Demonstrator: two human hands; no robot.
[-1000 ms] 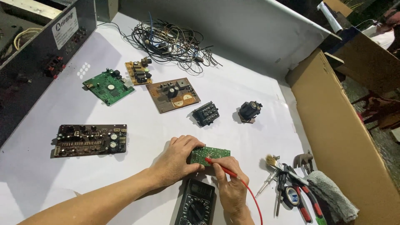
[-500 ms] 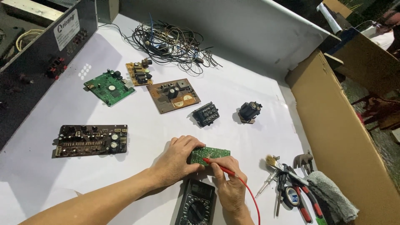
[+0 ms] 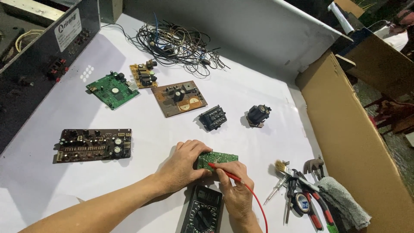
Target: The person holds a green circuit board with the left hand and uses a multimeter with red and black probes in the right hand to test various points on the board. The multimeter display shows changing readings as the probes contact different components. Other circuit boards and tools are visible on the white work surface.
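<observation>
Hands on green circuit board

A white sheet covers the desk and rises at the back into a tilted white board, both evenly lit with soft shadows. A brown cardboard wall stands along the right edge, with another cardboard box behind it and dim, dark ground beyond. At the far left stands a black cabinet with a white label on its face, its top open to the dark.
</observation>
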